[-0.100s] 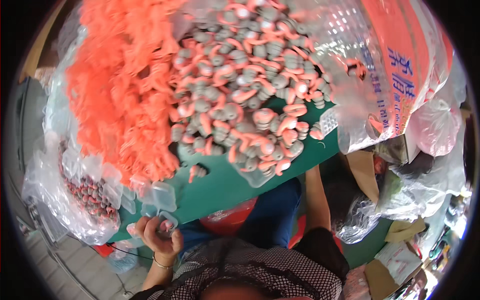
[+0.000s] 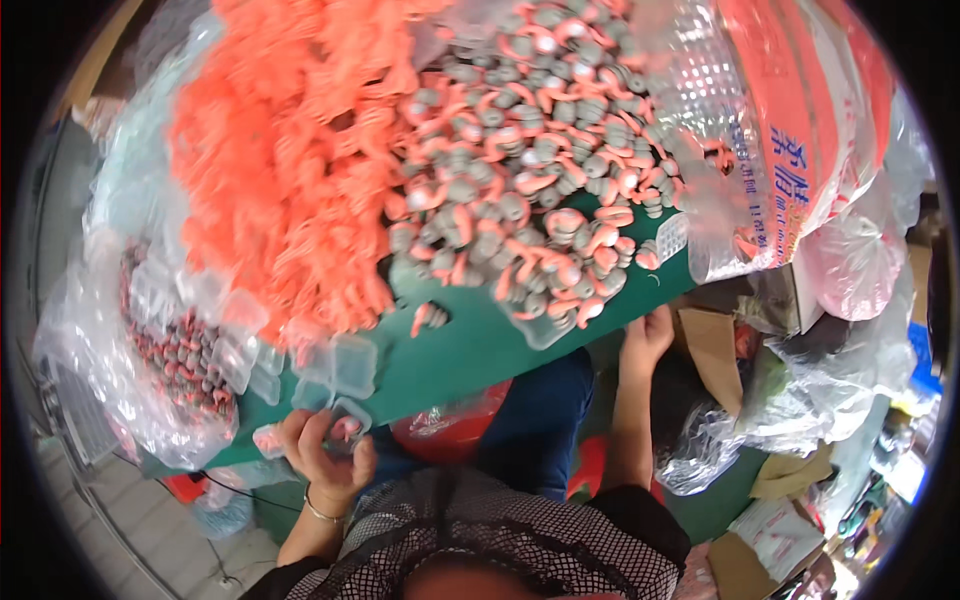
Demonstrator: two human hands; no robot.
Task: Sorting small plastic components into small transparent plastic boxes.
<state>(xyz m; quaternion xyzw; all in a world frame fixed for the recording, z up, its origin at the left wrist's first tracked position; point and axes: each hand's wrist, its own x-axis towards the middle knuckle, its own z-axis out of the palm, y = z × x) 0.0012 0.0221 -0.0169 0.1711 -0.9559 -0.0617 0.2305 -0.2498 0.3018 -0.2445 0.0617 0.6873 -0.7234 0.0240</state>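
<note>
At the table's near left edge, my left hand [image 2: 318, 455] has its fingers curled round a small clear plastic box [image 2: 366, 412] with a pinkish piece inside. Other clear plastic boxes [image 2: 352, 366] lie on the table just beyond that hand. My right hand [image 2: 648, 338] is at the table's near right edge, fingers bent together; what they hold, if anything, does not show. Farther in lies a large heap of grey and orange earplug-like pieces [image 2: 530, 180], beside a pile of orange stringy material [image 2: 290, 190]. One grey and orange piece [image 2: 430, 316] rests apart on the green tabletop [image 2: 455, 350].
A clear bag of small grey and red pieces [image 2: 185, 370] stands at the left. On the right are a large red and clear printed plastic bag [image 2: 800, 130], a pink bag [image 2: 855, 250], open cardboard [image 2: 712, 350] and crumpled clear plastic [image 2: 700, 450]. A red seat [image 2: 450, 425] shows below the table.
My right hand has come up into view from below the table's edge. My left hand still holds the clear box. The whole view has shifted slightly.
</note>
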